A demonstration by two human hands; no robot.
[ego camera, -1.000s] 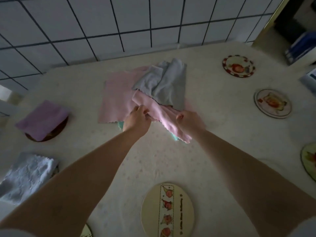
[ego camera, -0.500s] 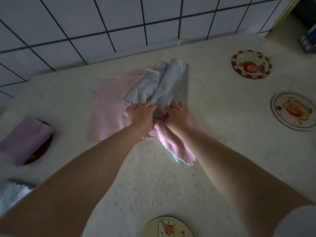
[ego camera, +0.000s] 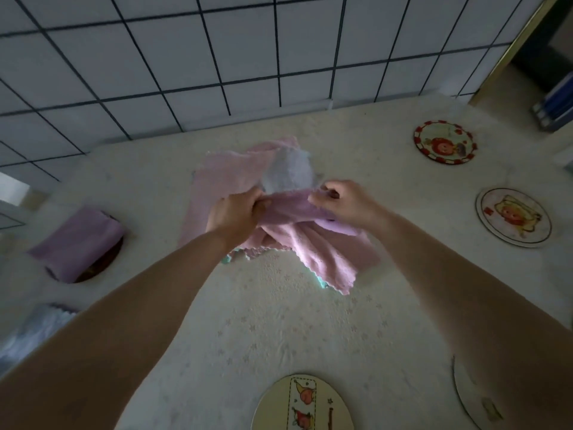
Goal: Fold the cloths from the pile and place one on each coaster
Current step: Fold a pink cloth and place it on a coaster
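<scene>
A pink cloth (ego camera: 322, 249) is lifted off the pile in the middle of the table. My left hand (ego camera: 235, 212) grips its top edge on the left, and my right hand (ego camera: 344, 201) pinches the same edge on the right. Behind it lie a grey cloth (ego camera: 288, 172) and another pink cloth (ego camera: 223, 178); a teal cloth (ego camera: 228, 259) peeks out underneath. A folded purple cloth (ego camera: 77, 240) sits on a dark coaster (ego camera: 102, 265) at the left. A folded white cloth (ego camera: 34, 333) lies at the lower left.
Bare picture coasters lie at the far right (ego camera: 445, 142), the right (ego camera: 513, 217), the lower right edge (ego camera: 474, 401) and the near middle (ego camera: 302, 405). A tiled wall (ego camera: 248, 51) rises behind the table. A doorway opens at the upper right.
Both hands moved apart along the pink cloth's edge and lifted it from the pile. The grey cloth now lies more bunched behind it. The view shifted slightly.
</scene>
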